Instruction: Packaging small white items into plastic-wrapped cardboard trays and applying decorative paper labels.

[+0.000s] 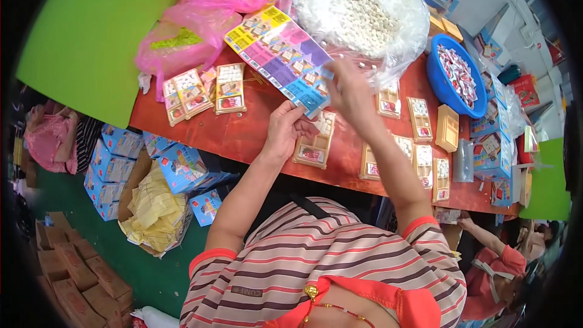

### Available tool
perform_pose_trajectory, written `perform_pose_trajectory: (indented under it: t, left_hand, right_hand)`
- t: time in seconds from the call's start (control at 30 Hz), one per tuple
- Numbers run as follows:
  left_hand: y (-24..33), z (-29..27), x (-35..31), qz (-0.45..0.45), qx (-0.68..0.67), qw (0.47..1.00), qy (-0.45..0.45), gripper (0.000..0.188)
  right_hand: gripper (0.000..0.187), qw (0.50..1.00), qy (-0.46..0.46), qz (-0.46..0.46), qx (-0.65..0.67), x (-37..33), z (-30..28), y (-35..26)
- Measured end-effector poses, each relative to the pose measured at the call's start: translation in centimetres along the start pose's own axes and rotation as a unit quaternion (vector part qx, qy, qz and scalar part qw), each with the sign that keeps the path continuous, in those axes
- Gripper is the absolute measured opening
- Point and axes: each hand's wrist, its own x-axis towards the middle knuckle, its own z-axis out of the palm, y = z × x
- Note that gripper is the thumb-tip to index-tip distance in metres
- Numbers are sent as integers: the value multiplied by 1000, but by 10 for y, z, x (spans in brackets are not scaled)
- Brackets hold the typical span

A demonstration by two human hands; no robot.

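Currently I log one printed card sheet (280,58), thin, light, floppy-looking, raised above the red tabletop (243,130), my left hand (285,130) pinching its near edge, my right hand (349,88) clamped on its right corner; best held by edges.

She wears a short-sleeved top striped across in cream, dark brown and thin red lines, filling the lower middle of the frame. Each sleeve ends in a plain coral-red band above the elbow, and the neckline carries a broad collar of the same coral red. A thin red beaded string with a small gold clasp lies at the neck. Both forearms are bare.
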Motion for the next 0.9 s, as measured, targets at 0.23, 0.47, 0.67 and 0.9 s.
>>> perform_pose_trajectory:
  t: [0.23, 0.47, 0.67, 0.9]
  left_hand:
    - [-15, 16, 17, -49, -60, 997, -23, 22]
    - [-15, 15, 27, -100, 2, 994, -44, 26]
    - [-14, 8, 33, -107, 69, 990, -55, 28]
    - [-14, 9, 42, -98, 27, 995, 6, 30]
  right_hand:
    - [21, 997, -55, 52, 11, -70, 6, -3]
    - [19, 998, -36, 43, 7, -74, 4, 13]
    - [18, 997, -55, 47, -40, -72, 9, 14]
    - [19, 997, -7, -12, -73, -72, 19, 24]
